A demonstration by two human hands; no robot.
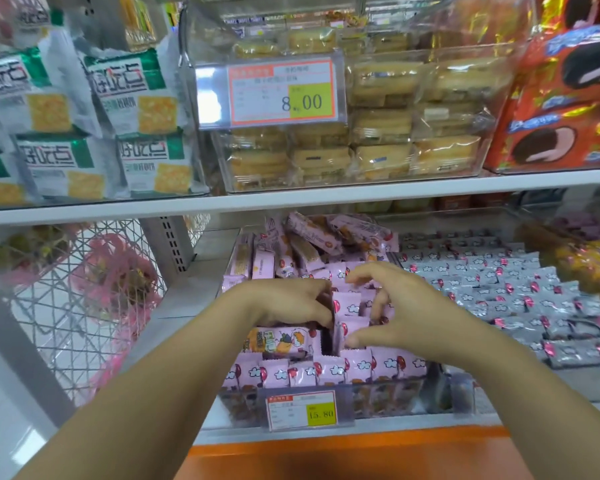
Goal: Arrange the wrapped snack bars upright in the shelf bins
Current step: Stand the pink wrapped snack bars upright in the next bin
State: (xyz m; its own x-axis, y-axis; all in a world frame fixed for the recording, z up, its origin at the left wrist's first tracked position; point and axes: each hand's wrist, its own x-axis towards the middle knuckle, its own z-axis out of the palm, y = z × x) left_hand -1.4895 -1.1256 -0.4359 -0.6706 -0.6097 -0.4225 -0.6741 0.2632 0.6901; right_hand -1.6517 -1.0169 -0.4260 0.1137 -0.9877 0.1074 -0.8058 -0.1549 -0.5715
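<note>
A clear bin (388, 398) on the lower shelf holds several pink wrapped snack bars (329, 370), most standing upright in rows. At the back of the bin, loose pink bars (312, 233) lie in a heap. One pink bar with an orange picture (278, 341) lies flat on the front rows. My left hand (291, 303) is curled into the rows just above that flat bar, its fingertips hidden among the wrappers. My right hand (392, 306) arches over the upright bars, thumb and fingers spread around a few of them (350, 306).
A second bin to the right holds rows of grey wrapped bars (499, 289). A price tag (302, 410) reading 15.80 clips to the pink bin's front. The upper shelf (326, 197) overhangs, carrying cracker bags, a clear cake box and red biscuit packs. A wire basket (84, 289) stands left.
</note>
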